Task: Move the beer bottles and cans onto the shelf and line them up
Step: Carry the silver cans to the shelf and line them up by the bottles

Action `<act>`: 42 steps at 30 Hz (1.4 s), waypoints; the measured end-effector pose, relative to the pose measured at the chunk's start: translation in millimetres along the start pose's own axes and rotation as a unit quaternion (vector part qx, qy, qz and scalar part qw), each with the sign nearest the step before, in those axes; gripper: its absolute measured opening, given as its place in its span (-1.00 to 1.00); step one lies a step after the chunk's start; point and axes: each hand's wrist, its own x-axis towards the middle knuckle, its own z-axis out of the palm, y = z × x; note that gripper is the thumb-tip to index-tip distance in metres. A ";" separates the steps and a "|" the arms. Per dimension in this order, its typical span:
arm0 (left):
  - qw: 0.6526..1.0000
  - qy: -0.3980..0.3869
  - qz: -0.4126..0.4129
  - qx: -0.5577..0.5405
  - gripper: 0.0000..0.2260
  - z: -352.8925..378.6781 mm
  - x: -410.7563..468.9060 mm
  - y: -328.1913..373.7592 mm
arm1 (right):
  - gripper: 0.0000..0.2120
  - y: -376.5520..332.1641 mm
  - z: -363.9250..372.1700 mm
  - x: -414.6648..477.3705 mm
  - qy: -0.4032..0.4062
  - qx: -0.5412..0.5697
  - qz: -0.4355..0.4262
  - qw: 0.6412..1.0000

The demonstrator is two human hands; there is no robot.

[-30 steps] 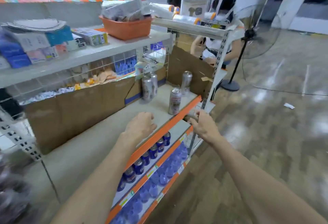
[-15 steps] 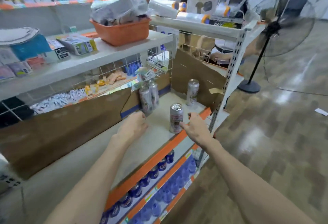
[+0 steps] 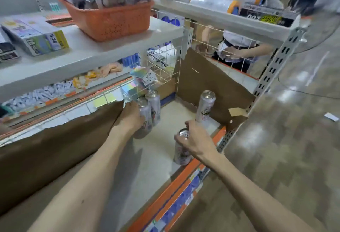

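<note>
Both hands on silver cans at a shop shelf

Currently, a pale shelf with an orange front edge is seen from above, filling the centre of the frame, and four tall silver cans stand upright on it. Two bare forearms reach in from the bottom edge.

The left hand, just left of centre, is wrapped around the side of the left can, its fingers hidden behind the metal. Touching that can, slightly higher in the frame, the back can stands against a brown cardboard lining that runs along the rear of the shelf.

The right hand, just right of centre, is closed over the top of the front can, which stands near the orange edge; its rim and pull tab are visible between thumb and fingers. Whether this can is lifted or resting on the shelf cannot be told.

A fourth can, the corner can, stands alone, right of centre, beside the cardboard side wall and apart from both hands.

Higher up, an orange basket full of wrapped goods is set on an upper shelf, with boxed goods to its left. Rolls of clear film are laid on a shelf at the upper right. Behind a wire grid, part of another person is visible.
</note>
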 end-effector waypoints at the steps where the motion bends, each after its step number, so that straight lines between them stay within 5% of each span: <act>1: 1.000 0.004 -0.007 -0.002 -0.63 3.9 9.9 0.1 | -0.36 0.9 0.7 -0.2 -0.004 -0.003 0.000 1.000; 14: 0.998 0.039 0.024 0.037 -0.72 22.0 37.1 0.2 | -0.49 20.4 0.6 -7.8 -0.002 0.018 0.001 1.000; 18: 0.998 0.041 0.023 0.030 -0.61 15.8 13.9 6.6 | -0.54 13.8 -1.7 5.4 0.005 0.002 -0.019 1.000; 21: 0.999 0.019 0.021 0.016 -0.76 -0.5 -7.8 -2.2 | -0.56 -5.2 -6.4 16.9 -0.004 -0.012 -0.047 0.999; 28: 0.987 0.117 -0.111 -0.010 -0.63 -74.5 -113.0 -45.8 | -0.56 -102.4 3.0 26.0 -0.012 -0.013 -0.178 0.984; 35: 0.939 0.246 -0.242 0.007 -0.43 -157.7 -248.2 -124.8 | -0.51 -237.3 55.8 -37.8 -0.063 0.026 -0.312 0.948; 42: 0.891 0.307 -0.333 0.032 -0.51 -206.2 -366.5 -196.6 | -0.54 -332.9 107.2 -119.5 -0.121 0.036 -0.376 0.918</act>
